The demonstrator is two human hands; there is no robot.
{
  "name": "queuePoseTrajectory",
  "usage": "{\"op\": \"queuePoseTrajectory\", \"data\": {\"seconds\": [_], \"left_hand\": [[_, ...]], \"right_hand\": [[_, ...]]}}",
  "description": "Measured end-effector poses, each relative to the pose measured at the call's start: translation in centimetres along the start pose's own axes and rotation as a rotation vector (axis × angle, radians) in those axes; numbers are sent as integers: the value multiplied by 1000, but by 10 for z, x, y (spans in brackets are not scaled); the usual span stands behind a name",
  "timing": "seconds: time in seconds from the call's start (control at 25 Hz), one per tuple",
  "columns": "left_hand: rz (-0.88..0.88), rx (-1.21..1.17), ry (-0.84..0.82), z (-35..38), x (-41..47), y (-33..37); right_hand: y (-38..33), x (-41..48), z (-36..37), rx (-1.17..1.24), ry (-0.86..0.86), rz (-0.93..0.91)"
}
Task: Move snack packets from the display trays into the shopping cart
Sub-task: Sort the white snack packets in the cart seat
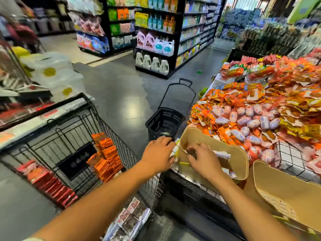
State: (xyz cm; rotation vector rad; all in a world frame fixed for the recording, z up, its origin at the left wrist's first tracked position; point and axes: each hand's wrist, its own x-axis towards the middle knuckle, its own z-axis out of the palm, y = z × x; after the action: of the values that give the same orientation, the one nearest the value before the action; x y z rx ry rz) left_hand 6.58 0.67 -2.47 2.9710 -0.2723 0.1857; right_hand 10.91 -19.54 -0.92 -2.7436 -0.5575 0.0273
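The person stands between a wire shopping cart (83,122) on the left and a display table (295,157) on the right that is heaped with orange and white snack packs. The right grip (204,161) reaches down inside a beige tray (239,153) at the near corner of the table. Its fingers are bent onto the dark snack packets (224,156) lying in the tray, but motion blur hides whether they actually pinch one. The left grip (159,152) is at the tray's outer wall, knuckles up and fingers curled toward it. A white and yellow edge shows just past the fingertips, and it cannot be told whether this grip holds anything.

A second beige tray (281,185) sits nearer the camera, beside the first. In the cart, orange packets (106,153) are stacked along the right side, red packets (50,183) along the left, and white-and-dark packets (132,218) lie at the near end. A black plastic basket (165,122) with its handle raised stands on the floor beyond both grips, against the table's end. Shelves of detergent bottles (156,42) line the aisle behind
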Motion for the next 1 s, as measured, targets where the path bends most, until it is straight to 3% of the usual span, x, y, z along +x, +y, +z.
{"op": "queuePoseTrajectory", "data": {"seconds": [0.2,0.4,0.6,0.88,1.0], "left_hand": [[-240,-6,-142,38,-106,-73],[-513,-46,-297,95,-208,-120],[-695,-89,-404,148,-274,-133],[-674,-33,-470,189,-310,-125],[-681,-36,-390,198,-317,-127]], "right_hand": [[-73,-11,76,37,-156,-191],[-107,-17,173,17,-507,-259],[-119,-22,260,-5,-817,-215],[-105,-43,370,-122,-1065,-68],[-104,-46,393,-118,-1111,-1]]}}
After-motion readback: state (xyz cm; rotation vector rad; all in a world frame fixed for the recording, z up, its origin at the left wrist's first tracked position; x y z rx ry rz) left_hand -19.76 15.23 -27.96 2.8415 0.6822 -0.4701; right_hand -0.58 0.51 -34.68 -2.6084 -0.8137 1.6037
